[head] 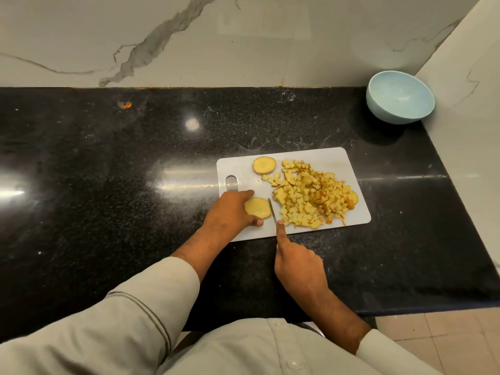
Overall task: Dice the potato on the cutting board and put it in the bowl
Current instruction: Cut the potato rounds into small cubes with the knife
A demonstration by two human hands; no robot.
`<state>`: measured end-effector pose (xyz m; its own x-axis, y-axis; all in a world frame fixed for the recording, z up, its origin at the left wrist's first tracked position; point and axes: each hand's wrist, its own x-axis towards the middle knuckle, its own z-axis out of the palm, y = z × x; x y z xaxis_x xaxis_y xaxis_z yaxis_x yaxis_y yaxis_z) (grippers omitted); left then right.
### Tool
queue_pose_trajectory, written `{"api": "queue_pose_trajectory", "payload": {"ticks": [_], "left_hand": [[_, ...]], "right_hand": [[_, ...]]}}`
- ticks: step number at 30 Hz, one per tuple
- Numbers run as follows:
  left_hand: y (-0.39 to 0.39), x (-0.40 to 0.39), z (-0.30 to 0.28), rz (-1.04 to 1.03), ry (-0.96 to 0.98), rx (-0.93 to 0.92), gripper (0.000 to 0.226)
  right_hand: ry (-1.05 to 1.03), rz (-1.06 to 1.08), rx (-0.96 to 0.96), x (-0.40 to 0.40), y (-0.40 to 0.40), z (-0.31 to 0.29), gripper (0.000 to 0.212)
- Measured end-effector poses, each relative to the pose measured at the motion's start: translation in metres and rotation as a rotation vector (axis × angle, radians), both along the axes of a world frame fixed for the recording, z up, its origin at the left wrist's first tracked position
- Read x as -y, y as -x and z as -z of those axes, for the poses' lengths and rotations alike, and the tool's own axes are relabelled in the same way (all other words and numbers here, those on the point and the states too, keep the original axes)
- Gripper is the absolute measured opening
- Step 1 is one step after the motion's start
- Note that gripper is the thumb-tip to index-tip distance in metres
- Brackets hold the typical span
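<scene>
On the white cutting board (319, 158) I see my left hand (230, 209) holding a round potato slice (258, 207) flat at the near left part, with fingers and thumb curved around its edges. My right hand (295, 262) grips the knife (272, 211), the index finger stretched along the blade, which stands just beside the right edge of that slice. A pile of diced potato (311, 193) lies on the right part of the board, a second slice (264, 165) lies at the far left, and the light blue bowl (400, 97) stands well apart in the far right corner of the black counter (108, 158).
</scene>
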<state>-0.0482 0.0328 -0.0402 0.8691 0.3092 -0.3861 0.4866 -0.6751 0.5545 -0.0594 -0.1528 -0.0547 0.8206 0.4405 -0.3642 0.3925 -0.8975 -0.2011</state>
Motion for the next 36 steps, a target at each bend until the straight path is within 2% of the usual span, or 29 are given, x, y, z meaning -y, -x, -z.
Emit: {"api": "queue_pose_trajectory", "payload": {"ticks": [3, 10, 15, 19, 26, 31, 36], "left_hand": [[-0.001, 0.005, -0.002, 0.102, -0.186, 0.024, 0.072], [-0.005, 0.011, -0.003, 0.138, -0.209, 0.082, 0.071], [-0.009, 0.016, -0.01, 0.231, -0.297, 0.005, 0.047], [-0.01, 0.022, -0.013, 0.242, -0.321, -0.013, 0.038], [-0.012, 0.03, -0.012, 0.21, -0.417, 0.041, 0.02], [-0.012, 0.031, -0.011, 0.15, -0.411, 0.079, 0.018], [-0.015, 0.03, -0.01, 0.155, -0.388, 0.053, 0.035]], "right_hand": [[-0.017, 0.013, 0.013, 0.0, -0.001, 0.0, 0.061], [-0.037, 0.06, 0.075, 0.005, -0.005, -0.005, 0.06], [-0.029, -0.004, 0.128, -0.009, -0.004, -0.006, 0.061], [-0.023, -0.04, 0.157, -0.02, -0.009, -0.001, 0.064], [-0.062, -0.006, 0.091, -0.037, -0.022, 0.008, 0.069], [-0.041, -0.01, 0.041, -0.034, -0.014, 0.009, 0.074], [0.023, -0.061, 0.071, -0.007, 0.016, 0.006, 0.072]]}}
